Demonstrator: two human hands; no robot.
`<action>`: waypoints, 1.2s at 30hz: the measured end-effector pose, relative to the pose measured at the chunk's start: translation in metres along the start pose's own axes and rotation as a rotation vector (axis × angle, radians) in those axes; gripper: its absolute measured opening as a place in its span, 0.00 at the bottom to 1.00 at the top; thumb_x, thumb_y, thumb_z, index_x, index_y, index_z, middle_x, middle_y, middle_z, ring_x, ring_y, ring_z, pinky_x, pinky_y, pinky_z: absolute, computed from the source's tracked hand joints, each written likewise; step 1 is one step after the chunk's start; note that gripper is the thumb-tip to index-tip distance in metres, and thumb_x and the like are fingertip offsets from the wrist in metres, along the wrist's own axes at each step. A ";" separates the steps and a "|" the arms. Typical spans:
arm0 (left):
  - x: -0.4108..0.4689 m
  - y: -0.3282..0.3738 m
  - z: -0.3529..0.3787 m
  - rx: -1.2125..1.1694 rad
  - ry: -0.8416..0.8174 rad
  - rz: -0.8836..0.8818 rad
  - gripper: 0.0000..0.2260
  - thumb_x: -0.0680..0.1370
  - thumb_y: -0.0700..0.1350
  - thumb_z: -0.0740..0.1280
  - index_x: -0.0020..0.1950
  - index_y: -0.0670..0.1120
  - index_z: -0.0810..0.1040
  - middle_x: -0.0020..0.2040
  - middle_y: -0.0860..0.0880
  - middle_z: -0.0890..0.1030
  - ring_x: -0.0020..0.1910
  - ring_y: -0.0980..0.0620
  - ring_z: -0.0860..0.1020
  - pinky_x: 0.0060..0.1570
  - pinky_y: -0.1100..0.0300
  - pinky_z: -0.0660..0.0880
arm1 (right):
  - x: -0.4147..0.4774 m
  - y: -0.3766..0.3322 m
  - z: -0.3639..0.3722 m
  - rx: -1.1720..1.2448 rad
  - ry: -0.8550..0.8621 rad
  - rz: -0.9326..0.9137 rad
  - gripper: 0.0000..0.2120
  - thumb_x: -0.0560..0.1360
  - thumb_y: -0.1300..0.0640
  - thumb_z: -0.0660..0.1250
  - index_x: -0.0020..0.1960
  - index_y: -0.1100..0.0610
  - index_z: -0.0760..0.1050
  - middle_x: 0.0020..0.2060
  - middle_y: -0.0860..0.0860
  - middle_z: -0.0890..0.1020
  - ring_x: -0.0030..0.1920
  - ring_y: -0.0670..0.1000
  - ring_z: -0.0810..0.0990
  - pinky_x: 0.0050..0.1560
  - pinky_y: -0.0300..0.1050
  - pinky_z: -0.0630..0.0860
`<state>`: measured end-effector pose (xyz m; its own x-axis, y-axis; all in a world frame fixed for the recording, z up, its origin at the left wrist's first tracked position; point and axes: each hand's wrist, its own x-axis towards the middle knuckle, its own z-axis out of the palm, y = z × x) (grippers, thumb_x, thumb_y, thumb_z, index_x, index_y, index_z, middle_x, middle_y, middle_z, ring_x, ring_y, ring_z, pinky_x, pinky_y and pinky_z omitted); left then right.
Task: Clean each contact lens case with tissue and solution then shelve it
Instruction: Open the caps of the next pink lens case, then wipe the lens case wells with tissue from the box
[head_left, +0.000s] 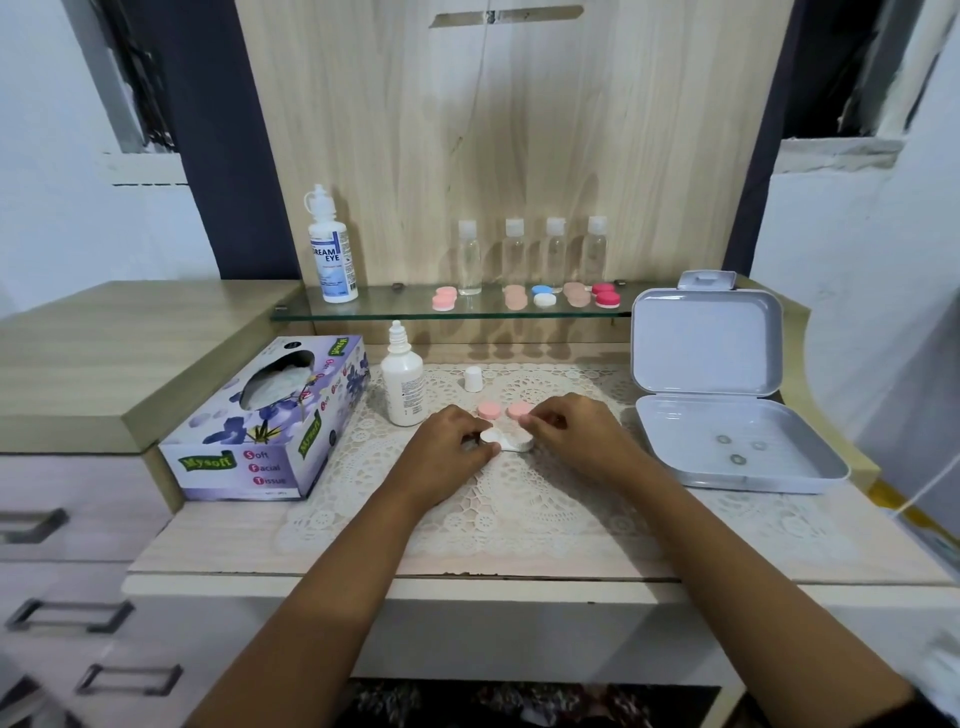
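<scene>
Already five cases (544, 300) sit shelved at twelve o'clock (apparently finished). Left hand (451, 446) and right hand (574, 432) each pinch an end of the white case (508, 442) mid-mat, pink caps (489, 410) off; wiping and shelving likely remain.

Home dressing table (218, 540): lace doily (519, 499) at centre, tissue box (260, 431) at 9 o'clock, glass shelf (374, 310) at 12
</scene>
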<state>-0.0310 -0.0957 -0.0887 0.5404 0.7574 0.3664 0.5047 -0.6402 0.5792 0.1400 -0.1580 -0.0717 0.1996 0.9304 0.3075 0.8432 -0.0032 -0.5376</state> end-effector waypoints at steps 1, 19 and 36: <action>0.000 0.000 0.000 0.001 0.000 -0.003 0.13 0.75 0.46 0.69 0.58 0.44 0.80 0.53 0.48 0.77 0.52 0.54 0.74 0.52 0.66 0.67 | -0.003 0.001 0.001 -0.015 -0.032 -0.005 0.17 0.75 0.46 0.65 0.56 0.56 0.79 0.48 0.53 0.80 0.45 0.48 0.74 0.44 0.41 0.67; -0.003 -0.001 0.003 0.258 -0.064 0.058 0.20 0.79 0.52 0.62 0.67 0.43 0.73 0.68 0.47 0.72 0.66 0.50 0.69 0.66 0.60 0.64 | -0.018 -0.006 -0.016 0.016 0.078 0.051 0.13 0.75 0.52 0.67 0.56 0.59 0.77 0.47 0.53 0.81 0.46 0.50 0.76 0.46 0.41 0.71; -0.005 0.004 0.002 0.263 -0.146 -0.014 0.21 0.80 0.53 0.58 0.71 0.45 0.69 0.74 0.51 0.64 0.71 0.53 0.64 0.67 0.61 0.60 | -0.060 0.065 -0.095 -0.196 0.361 0.111 0.10 0.73 0.61 0.68 0.53 0.64 0.77 0.43 0.58 0.80 0.39 0.51 0.72 0.37 0.40 0.65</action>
<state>-0.0307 -0.1019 -0.0897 0.6136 0.7522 0.2401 0.6594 -0.6554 0.3682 0.2299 -0.2493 -0.0504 0.4275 0.7323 0.5301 0.8785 -0.1984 -0.4345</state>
